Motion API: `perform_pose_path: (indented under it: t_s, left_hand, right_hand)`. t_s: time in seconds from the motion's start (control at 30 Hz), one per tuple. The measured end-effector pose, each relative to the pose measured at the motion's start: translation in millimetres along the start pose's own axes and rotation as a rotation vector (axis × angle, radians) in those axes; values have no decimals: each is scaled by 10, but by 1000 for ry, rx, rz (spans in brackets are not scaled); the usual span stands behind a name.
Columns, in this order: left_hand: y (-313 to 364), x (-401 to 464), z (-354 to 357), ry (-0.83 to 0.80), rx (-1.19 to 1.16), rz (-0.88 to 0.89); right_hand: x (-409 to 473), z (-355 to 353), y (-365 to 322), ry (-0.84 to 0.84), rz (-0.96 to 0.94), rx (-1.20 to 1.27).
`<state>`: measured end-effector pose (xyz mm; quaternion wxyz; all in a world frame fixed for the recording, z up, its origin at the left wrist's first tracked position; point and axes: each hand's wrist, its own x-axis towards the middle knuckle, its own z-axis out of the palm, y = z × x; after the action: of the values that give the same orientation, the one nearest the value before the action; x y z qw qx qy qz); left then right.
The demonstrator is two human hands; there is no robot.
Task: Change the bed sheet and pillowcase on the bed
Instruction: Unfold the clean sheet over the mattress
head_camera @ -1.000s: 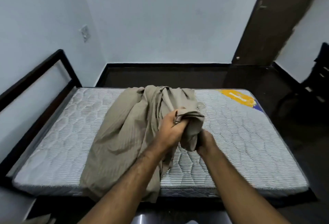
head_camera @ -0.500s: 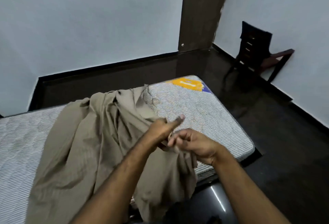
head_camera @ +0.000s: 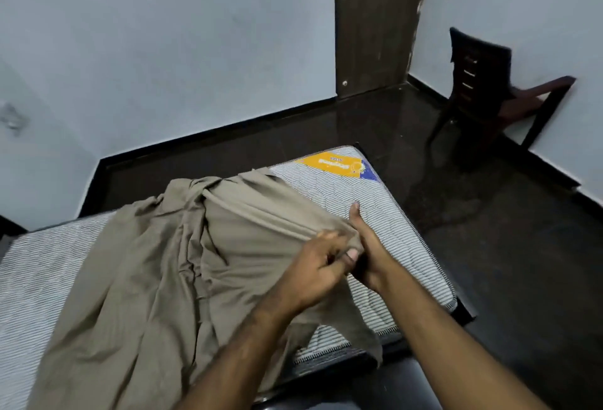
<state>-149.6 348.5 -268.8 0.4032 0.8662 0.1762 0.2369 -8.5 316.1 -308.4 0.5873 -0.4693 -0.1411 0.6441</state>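
The step in hand looks like spreading the fresh sheet: a khaki bed sheet (head_camera: 156, 266) lies bunched on the bare quilted mattress (head_camera: 401, 246), not yet opened out. Its crumpled mass runs as a long band from the near left edge of the bed, where it spills over the side, up toward the far middle; a pulled-out fold reaches right toward the hands.

Both hands meet at that fold, over the right half of the mattress. The left hand (head_camera: 321, 266) has its fingers curled round a gathered edge of the cloth. The right hand (head_camera: 365, 246) sits just beside it with the thumb raised; it seems to pinch the same edge, though the left hand hides most of its fingers.

Next, I judge, a corner or hem must be found and drawn toward the right end of the mattress, near the orange label (head_camera: 336, 163). No pillow or pillowcase is in view.
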Motion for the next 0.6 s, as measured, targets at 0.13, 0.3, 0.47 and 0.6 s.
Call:
perform_pose_path:
  t_s: [0.13,0.3,0.47,0.6]
  left_hand:
    - [386,163,385,-220,-125,-9]
    - [394,387,614,-230,-315,-329]
    - [31,921,836,351,-190,-703]
    - [-340,1412,970,157,-265,-969]
  right_hand:
    - [154,-216,-393,10,-27,-393]
    - [380,-625,-336,370,-332,-505]
    - [193,-916,-349,188,-516,-611]
    - [76,-1313,-354,148,-521,-621]
